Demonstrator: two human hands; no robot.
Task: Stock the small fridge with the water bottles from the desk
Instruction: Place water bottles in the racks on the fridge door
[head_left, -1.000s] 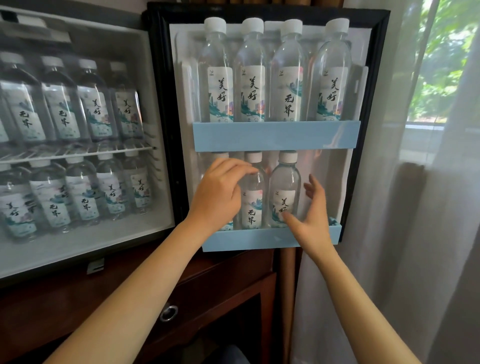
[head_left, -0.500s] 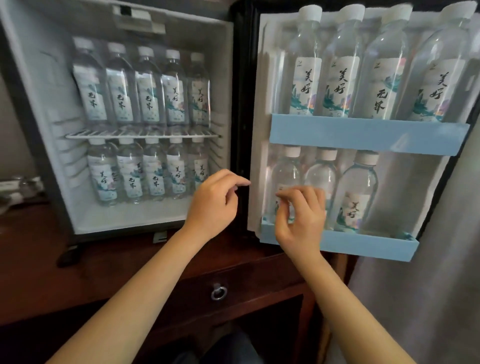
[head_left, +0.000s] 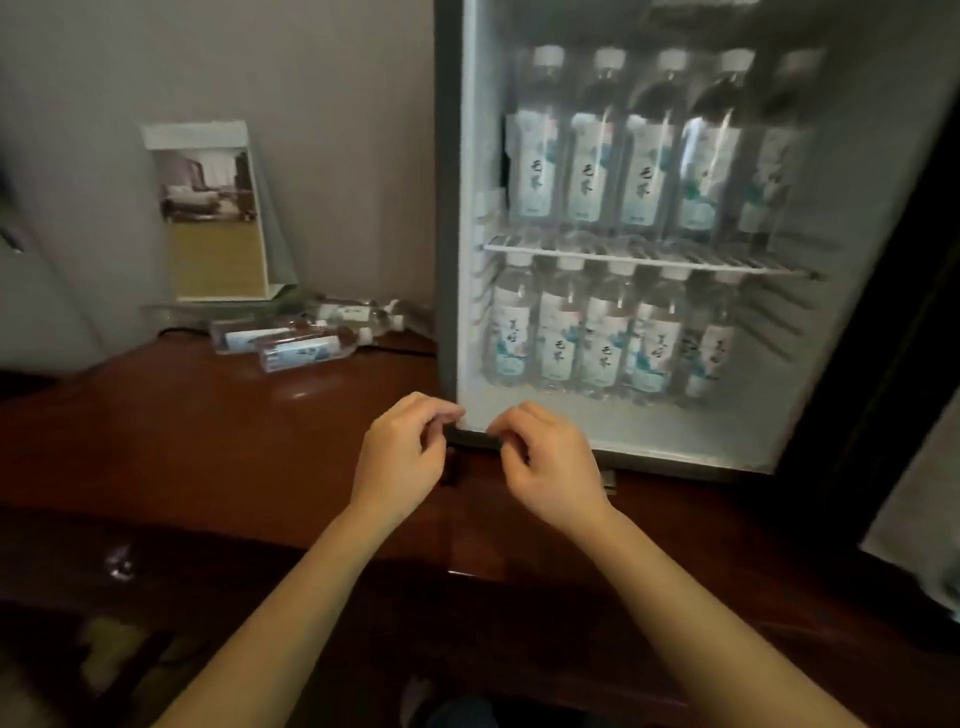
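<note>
The small fridge (head_left: 448, 218) stands open on the dark wooden desk (head_left: 208, 431), its two shelves filled with rows of upright water bottles (head_left: 597, 171). Three more water bottles (head_left: 306, 349) lie on their sides on the desk, left of the fridge near the wall. My left hand (head_left: 402, 454) and my right hand (head_left: 548, 460) hover side by side above the desk, just in front of the fridge's lower left corner. Both hands have loosely curled fingers and hold nothing. The bottles on the desk are well to the left of my hands.
A standing card with a room photo (head_left: 210, 213) leans against the wall behind the lying bottles. A wire shelf (head_left: 649, 260) splits the fridge interior. The open fridge door (head_left: 914, 467) shows only at the right edge. A cable runs along the desk's back.
My view has swung left from the door shelves to the fridge interior and desk. Both hands have left the door's lower shelf and drawn back to the fridge's front corner.
</note>
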